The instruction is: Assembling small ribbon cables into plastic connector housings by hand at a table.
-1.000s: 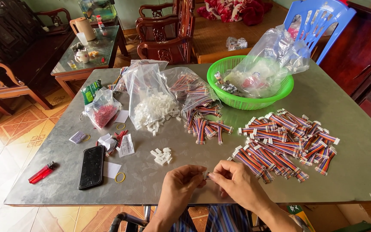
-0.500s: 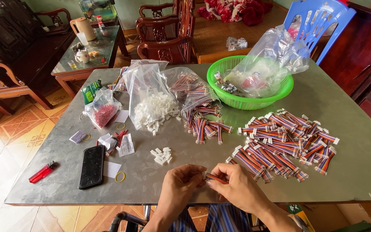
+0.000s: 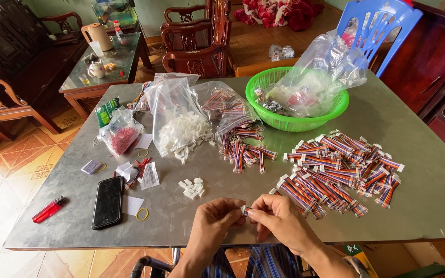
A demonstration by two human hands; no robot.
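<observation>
My left hand (image 3: 213,225) and my right hand (image 3: 280,221) meet at the near edge of the grey metal table (image 3: 413,195). Together they pinch a short multicoloured ribbon cable with a white plug (image 3: 245,210). A small heap of loose white plugs (image 3: 191,187) lies just beyond my left hand. A large pile of finished cables with white ends (image 3: 338,167) spreads to the right of my right hand. A smaller bunch of bare cables (image 3: 243,150) spills from a clear bag at the table's middle.
A clear bag of white plugs (image 3: 178,123), a bag of red parts (image 3: 119,135), a green basket (image 3: 289,122) holding plastic bags, a black phone (image 3: 108,202), a red lighter (image 3: 48,209), rubber bands and paper slips. Blue plastic chair (image 3: 379,23) and wooden furniture behind.
My hands stay together at the table's near edge, with the fingers shifting slightly around the cable and its plug. Nothing else on the table has moved.
</observation>
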